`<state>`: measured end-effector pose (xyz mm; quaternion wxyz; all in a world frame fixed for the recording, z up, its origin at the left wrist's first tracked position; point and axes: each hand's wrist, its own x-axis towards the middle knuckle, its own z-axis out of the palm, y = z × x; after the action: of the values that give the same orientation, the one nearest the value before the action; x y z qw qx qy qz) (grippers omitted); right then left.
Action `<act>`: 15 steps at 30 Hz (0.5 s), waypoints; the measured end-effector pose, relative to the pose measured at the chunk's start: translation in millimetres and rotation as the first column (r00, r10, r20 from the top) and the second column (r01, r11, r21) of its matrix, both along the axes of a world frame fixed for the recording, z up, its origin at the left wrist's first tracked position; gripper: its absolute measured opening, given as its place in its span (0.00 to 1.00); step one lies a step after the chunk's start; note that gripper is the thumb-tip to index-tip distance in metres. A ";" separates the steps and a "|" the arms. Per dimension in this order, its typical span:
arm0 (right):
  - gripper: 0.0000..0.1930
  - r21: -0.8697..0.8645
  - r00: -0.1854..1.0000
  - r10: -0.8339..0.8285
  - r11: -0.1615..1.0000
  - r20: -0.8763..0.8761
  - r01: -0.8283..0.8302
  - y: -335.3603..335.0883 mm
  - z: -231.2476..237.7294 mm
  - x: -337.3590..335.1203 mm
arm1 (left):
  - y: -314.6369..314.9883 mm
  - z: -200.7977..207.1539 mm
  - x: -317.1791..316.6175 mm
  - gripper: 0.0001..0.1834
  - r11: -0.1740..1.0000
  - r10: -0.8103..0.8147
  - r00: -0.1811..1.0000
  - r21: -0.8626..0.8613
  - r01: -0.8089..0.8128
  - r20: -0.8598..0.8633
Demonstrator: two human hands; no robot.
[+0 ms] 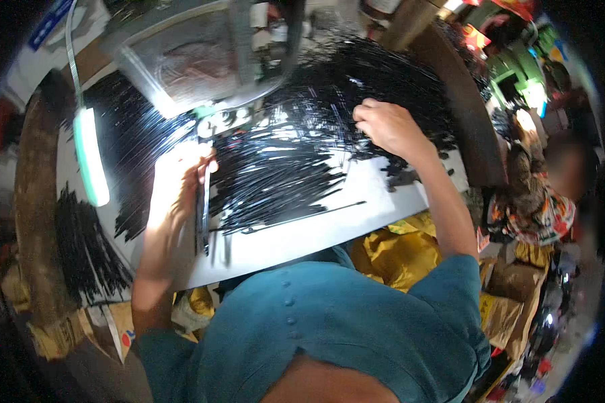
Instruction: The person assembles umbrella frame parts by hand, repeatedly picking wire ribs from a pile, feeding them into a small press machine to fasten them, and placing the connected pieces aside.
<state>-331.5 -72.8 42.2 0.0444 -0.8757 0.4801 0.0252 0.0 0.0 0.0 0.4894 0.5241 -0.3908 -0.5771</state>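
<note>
Beside a small metal fixture with round parts (225, 121), my left hand (181, 168) is closed, its fingers pinching thin black strips (204, 221) that hang down toward the table's near edge. Glare from a lamp washes out part of that hand. Farther right, my right hand (386, 127) is held over a heap of black strips (396, 77), fingers curled together; whatever they grip is too small or hidden to make out. Between both hands lies a loose spread of long black strips (282, 178) on the white tabletop (282, 248).
A lit tube lamp (91, 158) hangs at the left. A clear-fronted machine housing (195, 67) stands above the fixture. Another bundle of black strips (87, 248) lies far left. Yellow bags (396, 252) and cardboard boxes (511, 295) sit by the table; another person (538, 201) is at right.
</note>
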 end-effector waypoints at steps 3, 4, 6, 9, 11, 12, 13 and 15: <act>0.06 -0.015 0.997 -0.026 1.000 -0.068 0.026 9.3 19.5 15.6 | 8.0 11.6 -18.8 0.06 0.996 0.014 1.000 0.085 -0.014 -0.002; 0.06 -0.122 0.999 0.042 0.992 0.020 -0.040 10.2 17.2 26.6 | 4.9 13.2 -15.9 0.06 0.996 0.006 1.000 0.093 -0.007 0.016; 0.06 -0.331 0.960 0.237 0.927 0.149 -0.178 7.4 8.9 46.4 | 4.1 18.0 -14.7 0.05 0.997 0.017 1.000 0.073 -0.017 -0.001; 0.08 -0.109 0.940 0.182 0.982 0.287 -0.157 11.1 3.0 88.3 | 3.0 13.8 -9.0 0.04 1.000 -0.001 1.000 0.027 0.000 0.027; 0.08 0.202 0.830 -0.003 0.970 0.558 -0.133 10.6 -5.9 110.5 | 2.4 14.4 -11.9 0.05 0.999 0.023 0.999 0.026 -0.023 0.028; 0.09 0.319 0.696 -0.107 0.930 0.710 -0.182 6.3 -19.6 119.2 | 3.3 17.6 -13.7 0.06 0.999 0.037 0.999 0.027 -0.038 0.029; 0.08 0.402 0.465 -0.241 0.870 0.852 -0.287 4.8 -26.6 129.0 | 4.1 19.5 -14.0 0.08 0.998 0.049 0.998 0.029 -0.050 0.027; 0.07 0.485 0.439 -0.316 0.801 0.841 -0.352 -2.6 -22.4 137.6 | 3.5 19.7 -12.2 0.05 0.998 0.060 0.998 0.017 -0.060 0.018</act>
<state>-193.9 -75.3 19.8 0.5653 -0.6942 0.3365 -0.2920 -12.2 3.5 19.7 0.4983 0.5449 -0.3742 -0.5611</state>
